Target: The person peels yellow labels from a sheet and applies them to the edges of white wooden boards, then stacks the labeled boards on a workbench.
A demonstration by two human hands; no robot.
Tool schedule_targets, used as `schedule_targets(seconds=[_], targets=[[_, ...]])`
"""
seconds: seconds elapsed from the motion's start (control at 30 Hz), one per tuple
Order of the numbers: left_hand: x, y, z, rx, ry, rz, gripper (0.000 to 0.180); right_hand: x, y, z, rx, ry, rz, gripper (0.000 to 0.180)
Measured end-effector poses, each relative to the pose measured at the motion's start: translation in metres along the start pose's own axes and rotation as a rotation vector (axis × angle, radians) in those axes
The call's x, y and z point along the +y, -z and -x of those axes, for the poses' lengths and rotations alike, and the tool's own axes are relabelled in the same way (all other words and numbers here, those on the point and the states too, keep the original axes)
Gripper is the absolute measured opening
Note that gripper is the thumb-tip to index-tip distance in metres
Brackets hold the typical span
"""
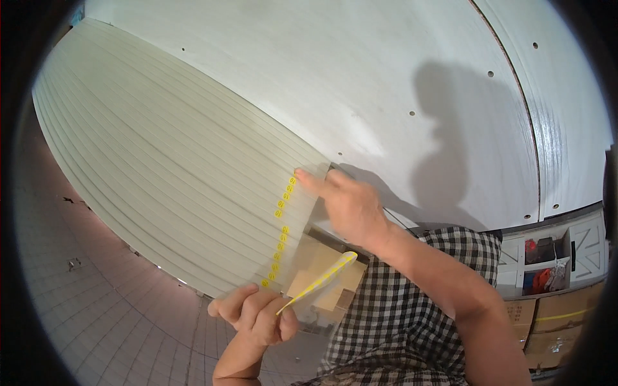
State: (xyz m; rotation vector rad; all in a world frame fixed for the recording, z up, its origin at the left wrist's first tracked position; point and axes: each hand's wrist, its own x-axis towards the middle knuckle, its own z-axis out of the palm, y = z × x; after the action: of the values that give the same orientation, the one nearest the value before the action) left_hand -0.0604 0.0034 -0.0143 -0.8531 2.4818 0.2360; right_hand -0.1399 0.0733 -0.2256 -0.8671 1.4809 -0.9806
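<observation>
Long pale grey-green strips [174, 135] lie side by side in front of me, with small round yellow stickers [281, 246] in a row across their near ends. My right hand [354, 206] reaches over from the right. Its index finger is stretched out, the tip touching the far end of the sticker row, and I see nothing held in it. At the near edge of the strips, my left hand [257, 315] is closed on a narrow white sticker strip [331, 269] dotted with yellow stickers. That strip loops up from the fingers toward the right.
A large white board [360, 71] with small holes stretches beyond the strips. Below their near ends is a light brown box [328, 273]. At the right are white shelves [515, 257] with red and black items and a cardboard box [560, 328]. Tiled floor [129, 296] shows at lower left.
</observation>
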Motion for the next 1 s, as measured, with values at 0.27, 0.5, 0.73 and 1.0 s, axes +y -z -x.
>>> schedule_targets(seconds=[0.27, 0.5, 0.73, 1.0], targets=[[-0.007, 0.000, 0.002, -0.003, 0.013, 0.003, 0.009, -0.065, 0.061, 0.008, -0.025, 0.140, -0.373, 0.024], [-0.005, -0.003, 0.005, 0.020, 0.024, 0.060, 0.006, -0.078, 0.055, 0.024, -0.074, 0.402, -0.461, 0.018], [-0.002, -0.002, 0.002, -0.011, 0.028, 0.038, 0.007, -0.081, 0.054, 0.026, 0.004, 0.525, -0.263, 0.011], [0.002, 0.001, 0.005, -0.002, 0.045, 0.052, 0.009, -0.016, 0.049, -0.019, -0.143, -0.633, -0.983, 0.012]])
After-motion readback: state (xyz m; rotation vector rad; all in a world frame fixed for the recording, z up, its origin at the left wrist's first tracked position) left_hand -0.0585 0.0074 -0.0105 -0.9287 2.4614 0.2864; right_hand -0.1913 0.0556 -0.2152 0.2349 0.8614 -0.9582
